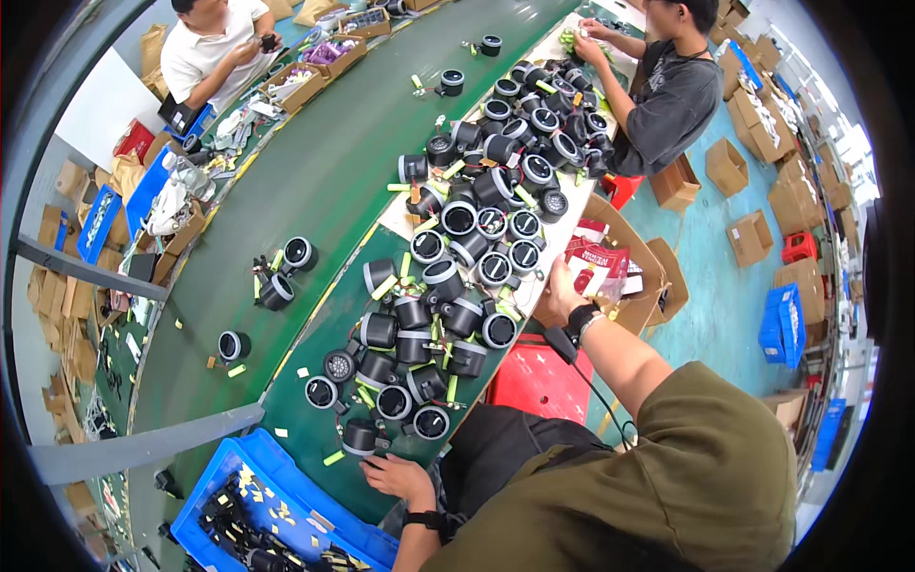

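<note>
My left hand [398, 479] rests at the near end of the green work surface, its fingers loosely spread. Just beyond the fingertips lies a black cylindrical unit [359, 436] with a grey rim, close to a yellow-green cylindrical piece [334, 459]. At the right edge of the surface is my right hand [562, 293], fingers extended and seemingly holding nothing; part of it is hard to make out. Many similar black units with ringed faces [394, 402] are heaped beside both hands, thin wires and yellow-green pieces [383, 287] among them.
A blue bin [367, 543] holding small black parts stands at lower left. Right of the table are a red stool [541, 381] and a cardboard box [658, 297] with red packets. A green conveyor belt [315, 181] carries scattered units. Two co-workers [667, 105] [205, 57] work farther off.
</note>
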`<state>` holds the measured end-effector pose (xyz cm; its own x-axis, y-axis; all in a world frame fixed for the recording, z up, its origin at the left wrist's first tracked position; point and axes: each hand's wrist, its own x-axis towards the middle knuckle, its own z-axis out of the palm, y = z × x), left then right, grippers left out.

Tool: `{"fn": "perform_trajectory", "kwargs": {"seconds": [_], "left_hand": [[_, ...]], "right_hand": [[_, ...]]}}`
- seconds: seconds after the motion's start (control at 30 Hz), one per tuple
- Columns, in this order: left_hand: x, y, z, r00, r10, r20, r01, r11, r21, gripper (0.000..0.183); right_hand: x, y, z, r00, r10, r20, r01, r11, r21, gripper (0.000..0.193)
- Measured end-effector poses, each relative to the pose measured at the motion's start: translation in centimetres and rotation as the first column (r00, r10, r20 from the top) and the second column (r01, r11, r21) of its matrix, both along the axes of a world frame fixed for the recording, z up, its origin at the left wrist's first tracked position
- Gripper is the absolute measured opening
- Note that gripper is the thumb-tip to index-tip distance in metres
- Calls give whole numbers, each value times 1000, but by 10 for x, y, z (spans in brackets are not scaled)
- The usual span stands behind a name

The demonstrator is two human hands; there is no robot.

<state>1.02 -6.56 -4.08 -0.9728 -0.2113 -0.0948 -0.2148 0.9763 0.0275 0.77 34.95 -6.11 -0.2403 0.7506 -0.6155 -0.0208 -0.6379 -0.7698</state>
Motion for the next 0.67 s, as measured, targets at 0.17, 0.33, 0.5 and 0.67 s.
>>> {"fn": "perform_trajectory", "kwargs": {"seconds": [0.17,0.33,0.5,0.67], "left_hand": [[1,11,-1,996,-81,22,80,995,61,41],[1,5,-13,985,-104,-139,114,991,66,41],[5,10,-18,987,-58,-147,69,995,71,44],[0,5,-21,983,-74,-165,89,993,83,46]], "right_hand": [[3,28,-52,939,-85,334,-46,929,367,44],[-4,18,-67,880,-106,464,-180,828,532,52],[-1,28,-78,833,-169,527,-188,809,557,58],[-4,29,-82,863,-179,473,-115,841,528,54]]}}
